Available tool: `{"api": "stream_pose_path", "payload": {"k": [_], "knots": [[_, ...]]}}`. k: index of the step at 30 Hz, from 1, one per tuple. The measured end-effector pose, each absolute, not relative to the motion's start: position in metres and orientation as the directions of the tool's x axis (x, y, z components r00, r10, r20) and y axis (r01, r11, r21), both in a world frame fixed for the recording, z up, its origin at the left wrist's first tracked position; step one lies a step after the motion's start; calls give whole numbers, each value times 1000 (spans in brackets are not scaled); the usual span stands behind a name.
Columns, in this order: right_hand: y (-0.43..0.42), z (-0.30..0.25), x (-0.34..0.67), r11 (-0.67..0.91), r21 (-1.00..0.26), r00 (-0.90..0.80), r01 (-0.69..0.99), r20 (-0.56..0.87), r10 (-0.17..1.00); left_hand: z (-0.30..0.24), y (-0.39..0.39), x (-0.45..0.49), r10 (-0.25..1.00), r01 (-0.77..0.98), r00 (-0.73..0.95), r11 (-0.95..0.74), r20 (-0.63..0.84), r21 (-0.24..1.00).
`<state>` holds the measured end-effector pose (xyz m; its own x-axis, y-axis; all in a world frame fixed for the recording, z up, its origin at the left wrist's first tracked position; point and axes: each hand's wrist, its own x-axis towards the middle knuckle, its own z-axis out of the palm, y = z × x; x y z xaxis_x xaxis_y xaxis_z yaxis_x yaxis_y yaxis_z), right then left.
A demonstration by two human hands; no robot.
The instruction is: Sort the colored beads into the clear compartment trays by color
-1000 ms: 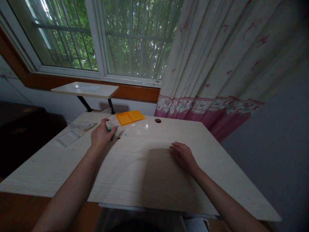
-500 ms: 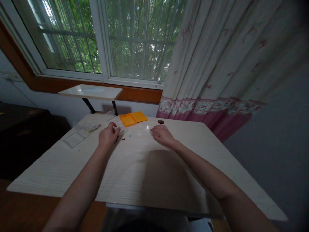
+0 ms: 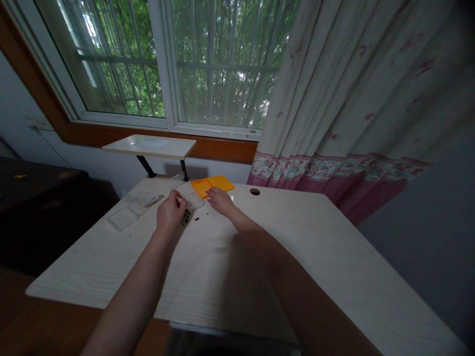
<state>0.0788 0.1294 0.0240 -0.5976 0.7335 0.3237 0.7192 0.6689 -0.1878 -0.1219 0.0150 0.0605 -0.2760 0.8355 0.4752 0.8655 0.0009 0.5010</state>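
Note:
My left hand [image 3: 171, 211] is closed in a pinch above the left part of the table, and a small pale bit shows at its fingertips, too small to name. Just right of its wrist lies a small heap of dark and coloured pieces [image 3: 186, 217]. A clear plastic case [image 3: 193, 196] lies flat behind the heap. My right hand [image 3: 221, 201] reaches to the front edge of an open orange case [image 3: 221, 183], its fingers bent together; whatever they hold is hidden. One dark brown piece [image 3: 197, 219] and a tiny blue piece [image 3: 207, 213] lie between the hands.
Another open clear case [image 3: 123, 218] lies at the left, with clear wrapping [image 3: 143, 201] beside it. A raised shelf [image 3: 150, 146] on black legs stands at the table's back left. A round cable hole [image 3: 255, 192] is near the back edge. A curtain [image 3: 334, 163] hangs behind.
My right hand has moved left, from the bare table to the orange case's front edge. My left hand stays near the heap, still pinched. The view has shifted slightly.

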Motion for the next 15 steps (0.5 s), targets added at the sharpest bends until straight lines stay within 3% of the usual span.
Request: {"api": "stream_pose_path", "payload": {"k": [6,15], "knots": [[136,22,61,654,-140,-599,743,295,744,67,12,-128,756,781,-383,-42,531,623],[131,24,111,580,-76,-531,811,319,785,64,17,-130,733,701,-417,-116,537,703]]}}
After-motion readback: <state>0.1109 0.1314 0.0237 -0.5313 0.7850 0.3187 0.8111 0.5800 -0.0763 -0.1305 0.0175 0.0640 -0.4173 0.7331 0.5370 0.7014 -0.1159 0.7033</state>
